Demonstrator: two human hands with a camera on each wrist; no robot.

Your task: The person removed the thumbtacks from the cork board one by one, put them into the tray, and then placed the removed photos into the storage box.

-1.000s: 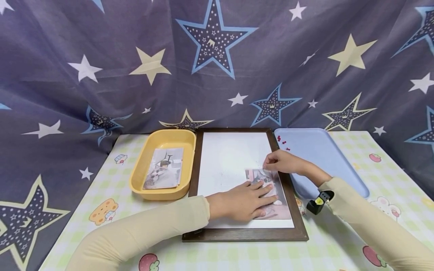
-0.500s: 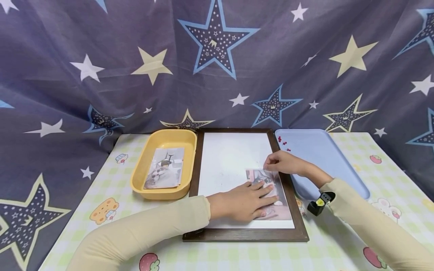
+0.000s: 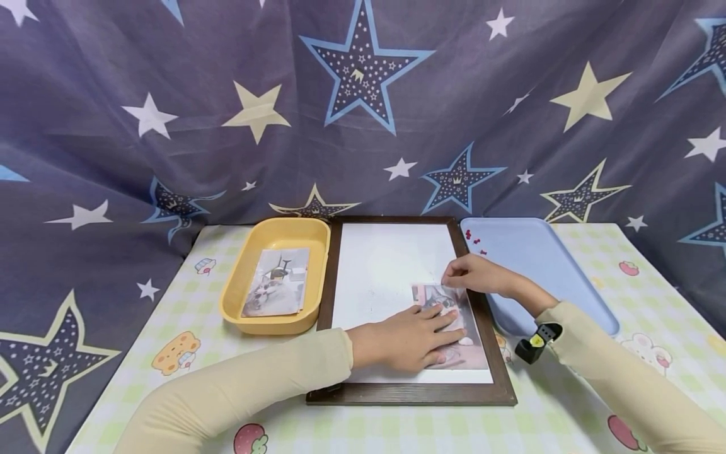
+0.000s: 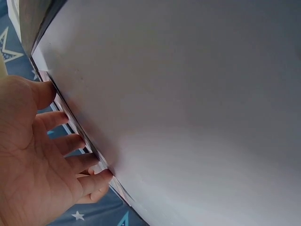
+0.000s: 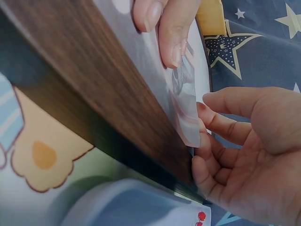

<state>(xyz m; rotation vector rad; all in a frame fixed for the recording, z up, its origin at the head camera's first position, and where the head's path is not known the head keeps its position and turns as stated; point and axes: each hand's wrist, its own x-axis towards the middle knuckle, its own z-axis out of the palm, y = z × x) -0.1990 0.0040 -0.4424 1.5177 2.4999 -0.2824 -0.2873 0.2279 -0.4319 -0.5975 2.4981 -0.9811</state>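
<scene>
In the head view a printed cat picture point(image 3: 473, 353) lies at the lower right of a white board point(image 3: 374, 265) in a dark wooden frame. My left hand point(image 3: 411, 338) presses it flat, fingers spread. In the left wrist view the left hand's point(image 4: 51, 155) fingertips touch the sheet. At the picture's upper right corner, my right hand point(image 3: 473, 273) bends thumb and fingers together on the top edge. Seen from the right wrist, the right hand point(image 5: 263, 141) meets the picture's point(image 5: 186, 127) edge; whether anything else sits between its fingertips is hidden.
To the left, a yellow bin point(image 3: 232, 309) contains another picture point(image 3: 275, 284). A light blue tray point(image 3: 533, 252) on the right bears several small red push pins point(image 3: 476, 241) at its far left corner. The dark frame point(image 3: 414, 395) surrounds the board; the checked tablecloth point(image 3: 317, 429) lies beneath.
The view has shifted very slightly. Both hands and the picture stay in the same places on the board.
</scene>
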